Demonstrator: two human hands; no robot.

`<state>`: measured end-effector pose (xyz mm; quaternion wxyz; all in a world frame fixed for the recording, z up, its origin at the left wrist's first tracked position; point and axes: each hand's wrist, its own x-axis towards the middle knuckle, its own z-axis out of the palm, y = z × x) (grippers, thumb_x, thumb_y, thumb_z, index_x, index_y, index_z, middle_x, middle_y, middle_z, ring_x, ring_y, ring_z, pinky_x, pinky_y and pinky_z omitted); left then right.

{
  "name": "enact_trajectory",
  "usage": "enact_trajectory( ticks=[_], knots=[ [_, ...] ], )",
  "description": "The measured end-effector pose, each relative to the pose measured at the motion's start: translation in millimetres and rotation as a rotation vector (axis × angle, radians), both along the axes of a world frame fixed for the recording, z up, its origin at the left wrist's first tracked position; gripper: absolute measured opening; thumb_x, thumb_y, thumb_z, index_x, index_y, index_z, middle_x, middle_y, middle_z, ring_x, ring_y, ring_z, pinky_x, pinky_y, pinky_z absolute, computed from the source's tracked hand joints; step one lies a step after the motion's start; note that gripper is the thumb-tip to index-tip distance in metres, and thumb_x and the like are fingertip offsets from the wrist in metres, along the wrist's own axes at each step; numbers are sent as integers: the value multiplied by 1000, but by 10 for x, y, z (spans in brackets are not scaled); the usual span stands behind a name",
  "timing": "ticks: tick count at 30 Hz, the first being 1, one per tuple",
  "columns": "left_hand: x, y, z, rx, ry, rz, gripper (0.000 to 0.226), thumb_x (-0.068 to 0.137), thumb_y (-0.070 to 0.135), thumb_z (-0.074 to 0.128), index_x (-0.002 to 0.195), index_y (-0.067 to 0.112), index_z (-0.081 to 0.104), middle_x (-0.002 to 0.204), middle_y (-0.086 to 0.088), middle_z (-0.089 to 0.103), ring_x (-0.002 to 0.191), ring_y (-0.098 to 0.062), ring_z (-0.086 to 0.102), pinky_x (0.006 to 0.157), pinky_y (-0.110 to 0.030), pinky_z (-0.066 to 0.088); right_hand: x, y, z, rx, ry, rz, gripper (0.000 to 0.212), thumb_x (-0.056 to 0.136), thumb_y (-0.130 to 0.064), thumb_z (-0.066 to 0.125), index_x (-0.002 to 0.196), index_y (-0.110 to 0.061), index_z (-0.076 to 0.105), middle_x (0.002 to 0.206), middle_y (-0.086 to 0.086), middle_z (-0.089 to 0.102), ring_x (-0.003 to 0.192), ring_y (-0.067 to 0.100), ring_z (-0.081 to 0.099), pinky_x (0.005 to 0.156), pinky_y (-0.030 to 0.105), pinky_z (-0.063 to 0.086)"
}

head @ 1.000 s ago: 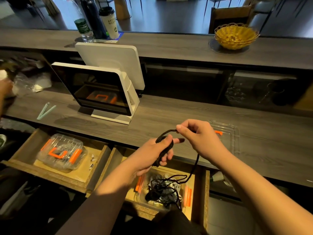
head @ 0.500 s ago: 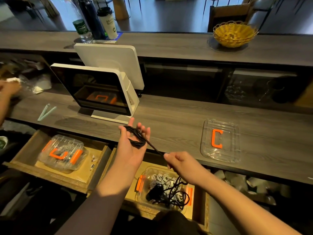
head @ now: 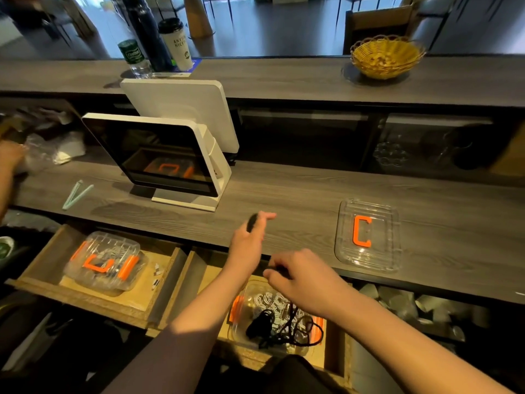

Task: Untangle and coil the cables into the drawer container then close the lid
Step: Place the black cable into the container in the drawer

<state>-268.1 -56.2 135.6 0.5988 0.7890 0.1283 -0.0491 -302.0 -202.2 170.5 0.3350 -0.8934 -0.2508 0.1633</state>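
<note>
Both hands lower; left hand (head: 250, 237) now edge-on, wrapped in black cable (head: 251, 222).

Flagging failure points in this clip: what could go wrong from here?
1. The left hand holds only a small black coil, its fingers nearly straight; the loops may slip off.
2. The black cable lies tangled over white cables in the open container; the right hand pulling may drag those out or knot it tighter.
3. The lid lies near the counter edge; an arm could knock it off.
</note>
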Motion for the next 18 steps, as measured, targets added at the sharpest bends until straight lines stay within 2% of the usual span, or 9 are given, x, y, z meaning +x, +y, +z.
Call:
enact_trajectory(
  ticks=[2, 4, 5, 7, 10, 11, 13, 15, 18],
  knots=[
    [-21, -45, 17, -5, 106, -147, 46, 101, 58, 36, 114, 33, 72, 89, 2, 64, 85, -13, 59, 73, -24, 46, 73, -69, 45, 17, -108, -4, 13, 98, -31, 53, 90, -23, 60, 85, -6, 64, 76, 13, 59, 71, 36, 51],
    [-60, -72, 84, -56, 228, -246, 66, 93, 74, 31, 111, 28, 75, 106, 0, 74, 106, -15, 65, 95, -28, 49, 147, -139, 64, 39, -181, 33, 9, 98, -30, 55, 99, -23, 61, 97, -8, 63, 85, 8, 55, 77, 33, 50],
    [-81, -81, 126, -70, 281, -287, 75, 88, 80, 26, 107, 26, 74, 106, -1, 74, 106, -15, 66, 94, -29, 49, 178, -168, 61, 49, -216, 40, 12, 98, -32, 56, 102, -23, 62, 98, -8, 63, 87, 7, 56, 78, 33, 50],
    [-107, -99, 181, -98, 345, -369, 84, 79, 88, 21, 102, 24, 70, 93, -3, 68, 81, -12, 61, 72, -25, 44, 236, -219, 53, 85, -250, -13, 20, 93, -40, 60, 101, -22, 63, 93, -7, 65, 85, 11, 61, 75, 36, 53],
    [-145, -88, 222, -217, 398, -490, 91, 70, 94, 36, 122, 23, 60, 85, 15, 43, 58, -1, 50, 55, -17, 37, 337, -295, 57, 145, -232, -138, 21, 88, -37, 67, 95, -17, 66, 85, -6, 66, 79, 12, 61, 72, 34, 52],
    [-147, -75, 241, -241, 395, -544, 88, 71, 91, 46, 121, 20, 59, 87, 17, 38, 56, 0, 47, 53, -16, 36, 372, -322, 58, 173, -214, -165, 16, 88, -32, 69, 94, -17, 67, 85, -7, 66, 79, 9, 61, 72, 30, 51],
    [-142, -21, 255, -166, 347, -656, 75, 73, 84, 59, 94, 12, 58, 73, 6, 42, 55, -6, 38, 54, -20, 33, 416, -373, 52, 243, -151, -201, 8, 90, -29, 70, 94, -23, 68, 83, -12, 65, 77, 2, 60, 71, 20, 47],
    [-137, 32, 238, -68, 308, -684, 76, 79, 82, 55, 85, 7, 59, 71, -11, 45, 56, -12, 37, 60, -27, 33, 436, -398, 14, 310, -57, -217, 4, 91, -28, 68, 95, -26, 69, 83, -11, 66, 77, 1, 61, 70, 16, 46],
    [-164, 50, 237, -86, 284, -526, 63, 91, 69, 44, 86, 11, 68, 69, -6, 58, 60, -13, 51, 63, -26, 43, 428, -365, -66, 458, 70, -244, 4, 93, -20, 66, 94, -21, 71, 82, -8, 70, 76, 4, 65, 70, 19, 52]
  ],
)
